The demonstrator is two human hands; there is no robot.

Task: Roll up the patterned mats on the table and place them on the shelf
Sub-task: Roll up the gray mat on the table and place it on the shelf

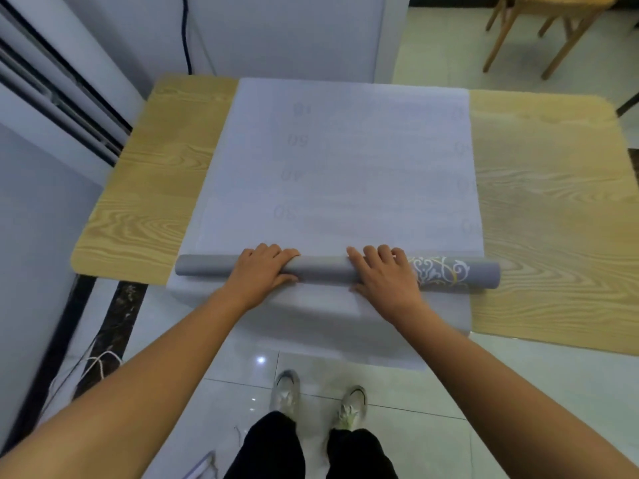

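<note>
One mat is barely started: its roll lies along the near edge of the tabletop, the rest flat toward the far edge. The left hand and right hand curl over the roll, gripping it. Further rolling and shelving remain.

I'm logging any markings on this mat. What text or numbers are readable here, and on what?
Left column of marks on the mat's white backing: pale, number-like, too blurred to read.
Right column of marks: likewise unreadable.
Grey roll: scroll ornament only, no text.
</note>
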